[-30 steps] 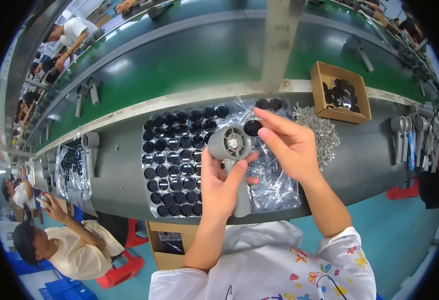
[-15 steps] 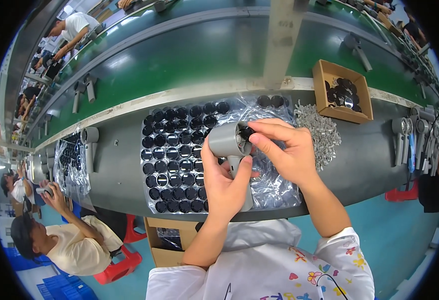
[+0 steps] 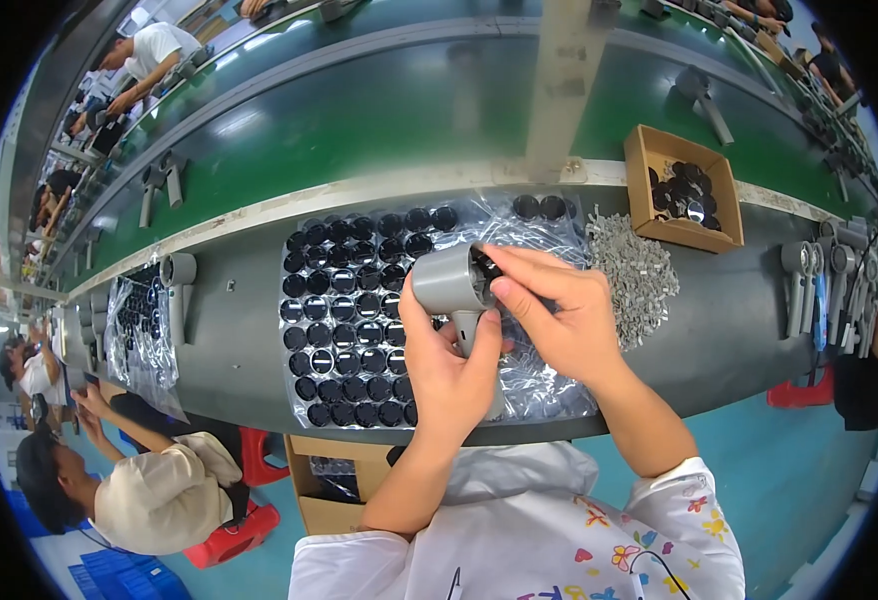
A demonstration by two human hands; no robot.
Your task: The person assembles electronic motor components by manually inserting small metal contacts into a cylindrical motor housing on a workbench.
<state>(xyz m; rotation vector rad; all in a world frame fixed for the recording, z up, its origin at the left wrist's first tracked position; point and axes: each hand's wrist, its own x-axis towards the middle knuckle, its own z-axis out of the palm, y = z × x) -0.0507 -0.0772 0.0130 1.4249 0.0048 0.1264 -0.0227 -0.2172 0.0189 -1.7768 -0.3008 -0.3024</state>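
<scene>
A grey handheld fan body (image 3: 446, 281) with a short, wide cylindrical head is gripped in my left hand (image 3: 445, 385), fingers round the head and the handle below it. The open end of the head faces right. There, my right hand (image 3: 567, 312) pinches a black round cap (image 3: 488, 266), pressed at the opening and partly inside it. Fingertips hide most of the cap. Under and behind my hands lies a clear plastic sheet (image 3: 544, 385) bearing rows of black round caps (image 3: 345, 308).
Right of the sheet is a heap of small grey pieces (image 3: 634, 285), with a cardboard box (image 3: 716, 235) of black caps behind it. Several grey fan bodies (image 3: 831, 275) stand far right. A metal post (image 3: 556, 110) rises before the green belt (image 3: 389, 120). A co-worker (image 3: 154, 490) sits at left.
My right hand has moved slightly left, and the black cap now sits deeper in the head's opening. The co-worker at left has lowered their hands a little.
</scene>
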